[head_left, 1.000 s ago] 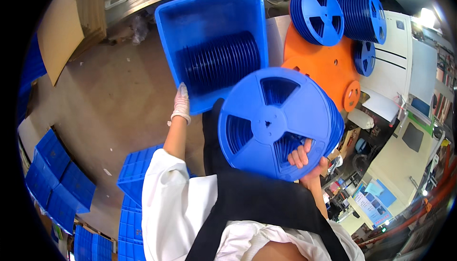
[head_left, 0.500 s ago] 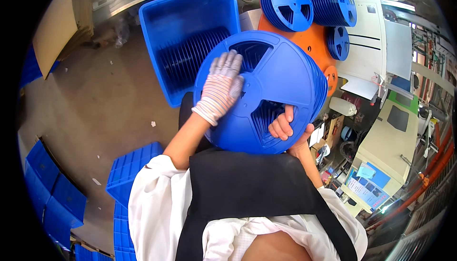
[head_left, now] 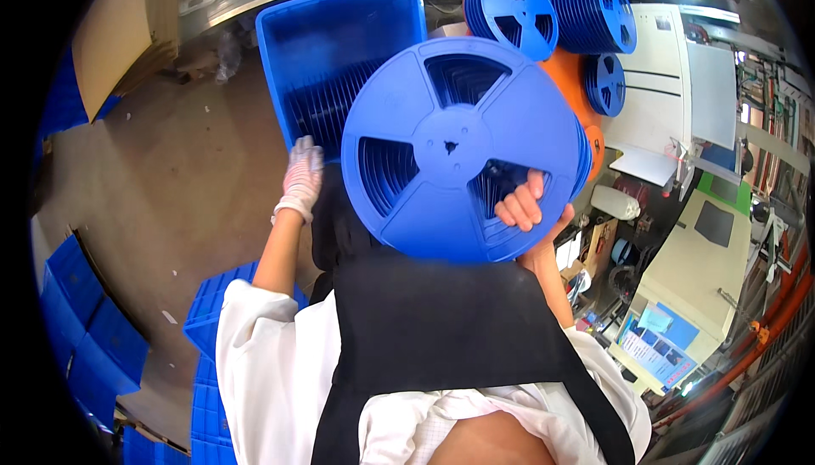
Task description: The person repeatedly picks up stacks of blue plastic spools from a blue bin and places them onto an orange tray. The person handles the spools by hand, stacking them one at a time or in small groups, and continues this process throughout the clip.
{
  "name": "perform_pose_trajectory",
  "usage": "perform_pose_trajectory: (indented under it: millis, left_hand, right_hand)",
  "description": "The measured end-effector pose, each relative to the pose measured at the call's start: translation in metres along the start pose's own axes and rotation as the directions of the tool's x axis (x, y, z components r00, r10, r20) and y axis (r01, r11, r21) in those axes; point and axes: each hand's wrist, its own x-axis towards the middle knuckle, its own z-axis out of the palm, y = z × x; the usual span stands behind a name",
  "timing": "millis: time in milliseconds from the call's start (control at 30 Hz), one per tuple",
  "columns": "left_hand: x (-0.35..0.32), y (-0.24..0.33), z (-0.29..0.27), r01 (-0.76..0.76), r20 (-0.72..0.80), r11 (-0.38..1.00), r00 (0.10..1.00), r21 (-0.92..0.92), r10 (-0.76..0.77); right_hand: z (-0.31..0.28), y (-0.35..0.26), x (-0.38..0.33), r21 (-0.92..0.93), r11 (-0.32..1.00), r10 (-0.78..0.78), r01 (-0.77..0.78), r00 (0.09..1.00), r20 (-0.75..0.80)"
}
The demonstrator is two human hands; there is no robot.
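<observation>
Right hand (head_left: 519,206) gripping blue reel (head_left: 458,147)

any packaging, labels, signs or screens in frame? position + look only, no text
Cardboard sheets: upper left, leaning, flat tan.
Small carton: right of the reel stack, brown, open.
Printed sheet: lower right on a beige machine, blue and white.
Dark panel: right, beige machine top; possibly a screen.

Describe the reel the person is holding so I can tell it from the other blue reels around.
Start at the big blue crate at top centre; just below and right of it, the large blue reel fills the middle of the view. The right hand grips it through a spoke opening. Unlike the smaller reels stacked behind, it is held face-on.
</observation>
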Motion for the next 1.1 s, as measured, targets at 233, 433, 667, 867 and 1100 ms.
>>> perform_pose_trajectory:
  millis: [233,433,667,867,1100]
  left_hand:
    - [-0.034,0.146,-0.093,-0.54,-0.109,0.819,0.842,-0.194,0.529]
    - [-0.046,0.177,-0.107,-0.757,0.294,0.652,0.632,0.039,0.717]
    - [-0.068,0.159,-0.132,-0.579,0.166,0.812,0.796,-0.071,0.582]
    - [-0.093,0.124,-0.145,0.166,0.149,0.32,0.986,-0.933,-0.08]
    - [-0.106,0.093,-0.133,0.169,0.172,-0.033,0.971,-0.985,-0.168]
  right_hand:
    - [-0.014,-0.012,0.023,0.104,0.993,-0.053,0.058,0.997,-0.049]
    - [-0.017,-0.016,0.025,0.139,0.989,-0.04,0.057,0.992,-0.12]
    - [-0.007,-0.022,0.024,-0.051,0.999,-0.011,-0.011,0.911,-0.411]
    - [-0.012,-0.024,0.016,-0.052,0.999,-0.027,0.004,0.887,-0.461]
    - [-0.008,-0.022,0.008,-0.052,0.999,-0.037,0.016,0.905,-0.423]
